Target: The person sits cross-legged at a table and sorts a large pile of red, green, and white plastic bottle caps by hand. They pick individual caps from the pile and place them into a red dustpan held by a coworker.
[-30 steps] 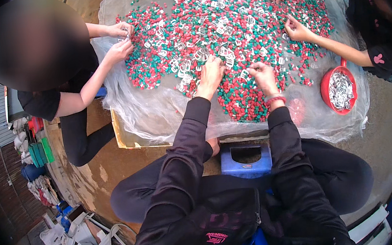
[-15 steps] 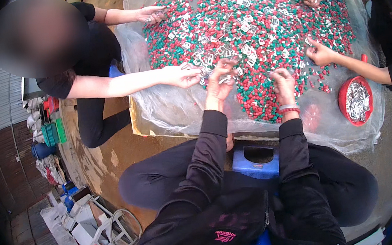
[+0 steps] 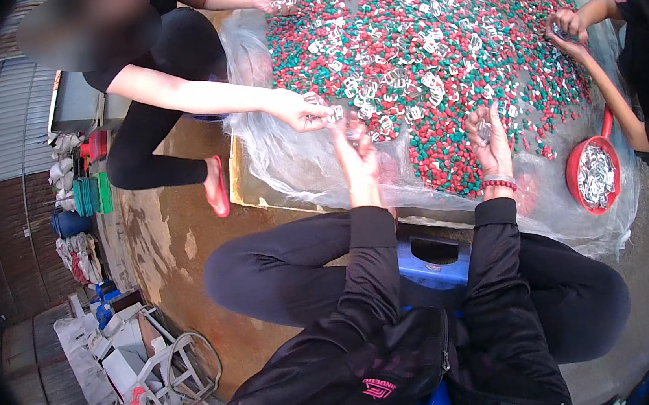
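My left hand (image 3: 357, 155) is raised near the table's close edge, palm up with fingers curled and somewhat blurred; what lies in them is unclear. To its right, my right hand (image 3: 492, 145) turns its palm up, fingers curled around a few silvery slotted metal buckles (image 3: 483, 132). Both hands are above a wide spread of small red and green pieces (image 3: 447, 162), mixed with many loose buckles (image 3: 392, 89). Just beyond my left fingertips, a co-worker's hand (image 3: 295, 111) at the left pinches buckles.
A red plastic dipper (image 3: 574, 180) full of buckles rests at the table's right corner. Clear plastic sheeting (image 3: 280, 156) covers the table. Another person's hands (image 3: 569, 28) work at the right. A blue stool (image 3: 410, 268) stands between my knees; machinery (image 3: 152, 371) is at lower left.
Both my hands have drawn back from the pile, and my palms have turned up. The right co-worker's hands have come together. The view has shifted.
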{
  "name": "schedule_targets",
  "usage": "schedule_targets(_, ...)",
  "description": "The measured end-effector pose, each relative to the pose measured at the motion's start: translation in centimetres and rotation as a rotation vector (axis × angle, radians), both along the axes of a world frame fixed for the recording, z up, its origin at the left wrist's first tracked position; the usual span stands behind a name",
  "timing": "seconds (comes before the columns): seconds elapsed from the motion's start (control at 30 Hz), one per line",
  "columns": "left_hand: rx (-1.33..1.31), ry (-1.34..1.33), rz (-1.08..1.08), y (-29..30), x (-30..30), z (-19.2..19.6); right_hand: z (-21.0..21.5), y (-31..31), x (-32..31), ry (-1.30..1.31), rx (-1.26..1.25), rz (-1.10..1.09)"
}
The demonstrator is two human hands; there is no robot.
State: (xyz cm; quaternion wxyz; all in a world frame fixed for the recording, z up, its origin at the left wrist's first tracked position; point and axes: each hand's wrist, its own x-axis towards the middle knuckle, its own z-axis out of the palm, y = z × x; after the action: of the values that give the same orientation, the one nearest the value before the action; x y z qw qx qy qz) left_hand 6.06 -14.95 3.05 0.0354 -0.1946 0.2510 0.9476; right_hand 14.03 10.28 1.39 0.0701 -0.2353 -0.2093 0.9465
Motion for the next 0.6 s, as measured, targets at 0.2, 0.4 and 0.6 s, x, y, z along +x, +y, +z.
schedule_targets(0.2,0.000,0.119,0.067,-0.6,-1.4,3.1,4.3,-2.0,-1.3,0.130,0.217,0.291)
schedule_targets(0.4,-0.105,-0.027,-0.532,5.7,3.6,4.1,6.9,-4.2,-1.0,0.083,0.473,0.429)
schedule_targets(0.6,0.232,-0.215,-0.809,9.0,3.5,3.5,8.3,-1.0,0.9,0.066,0.628,0.443)
